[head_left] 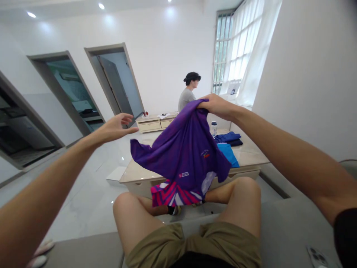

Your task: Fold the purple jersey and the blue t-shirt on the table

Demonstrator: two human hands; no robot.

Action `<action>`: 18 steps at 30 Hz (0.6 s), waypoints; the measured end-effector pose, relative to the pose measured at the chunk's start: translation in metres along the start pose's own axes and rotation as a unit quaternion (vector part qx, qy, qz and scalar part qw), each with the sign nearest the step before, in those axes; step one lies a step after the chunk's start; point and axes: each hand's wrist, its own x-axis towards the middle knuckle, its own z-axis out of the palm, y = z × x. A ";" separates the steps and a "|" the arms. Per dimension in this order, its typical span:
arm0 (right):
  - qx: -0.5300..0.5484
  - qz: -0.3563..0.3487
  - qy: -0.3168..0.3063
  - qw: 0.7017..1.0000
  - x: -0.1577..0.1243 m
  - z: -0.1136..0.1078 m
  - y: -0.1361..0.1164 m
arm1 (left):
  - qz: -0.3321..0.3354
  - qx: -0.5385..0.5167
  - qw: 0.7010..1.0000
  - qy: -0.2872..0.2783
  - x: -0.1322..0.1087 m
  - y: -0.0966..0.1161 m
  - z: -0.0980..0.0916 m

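Note:
My right hand [214, 105] is raised at chest height and pinches the top edge of a purple sports shirt [184, 149]. The shirt hangs down in front of my knees, with a pink and white patterned hem at its bottom. My left hand [117, 127] is stretched out to the left of the shirt, fingers open and apart, touching nothing. The shirt's left corner sticks out towards that hand but stays apart from it.
A low cream table [139, 174] stands in front of my knees with folded blue clothes [228, 138], a light blue garment [227, 152] and a jar [214, 128]. Another person [188, 95] sits beyond it by a low cabinet [156, 122]. A phone [318, 257] lies on the grey seat.

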 end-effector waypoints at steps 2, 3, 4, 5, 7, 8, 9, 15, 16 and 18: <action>-0.025 -0.001 -0.043 0.999 0.012 0.020 -0.018 | 0.067 -0.063 0.996 -0.005 0.000 0.042 0.044; -0.045 -0.011 -0.054 0.997 0.015 0.028 -0.026 | 0.091 -0.105 0.990 -0.021 0.000 0.064 0.066; -0.069 -0.025 -0.053 0.996 0.017 0.035 -0.031 | 0.107 -0.148 0.982 -0.037 0.001 0.083 0.086; -0.096 -0.042 -0.040 0.994 0.017 0.040 -0.035 | 0.118 -0.179 0.976 -0.040 0.003 0.100 0.103; -0.156 -0.079 0.018 0.984 0.008 0.044 -0.036 | 0.129 -0.191 0.973 -0.033 0.009 0.121 0.126; -0.184 -0.099 0.058 0.976 -0.001 0.046 -0.033 | 0.133 -0.181 0.974 -0.028 0.013 0.125 0.132; -0.207 -0.117 0.098 0.966 -0.014 0.048 -0.027 | 0.138 -0.170 0.975 -0.027 0.017 0.126 0.135; -0.199 -0.109 0.259 0.939 -0.118 0.103 0.049 | 0.113 -0.216 0.969 -0.047 0.019 0.115 0.129; -0.202 -0.085 0.259 0.941 -0.131 0.119 0.066 | 0.105 -0.227 0.967 -0.048 0.015 0.115 0.127; -0.170 -0.033 0.239 0.955 -0.149 0.148 0.095 | 0.098 -0.247 0.962 -0.056 0.002 0.116 0.120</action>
